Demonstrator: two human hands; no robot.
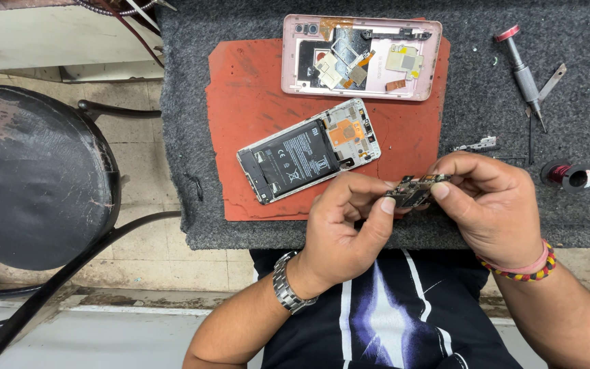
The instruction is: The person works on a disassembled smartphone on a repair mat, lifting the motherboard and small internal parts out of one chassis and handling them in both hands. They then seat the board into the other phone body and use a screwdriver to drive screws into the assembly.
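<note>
Holding what looks like a circuit board [414, 191] between both hands' fingers [385, 205].

A small circuit board [414, 191], dark with gold-coloured patches, is being held in the air between the left hand [346, 229] and the right hand [489, 205], lying roughly level and lengthwise between the fingertips. It is hovering over the near edge of the table [240, 232], just beside the red mat [247, 137].
</note>
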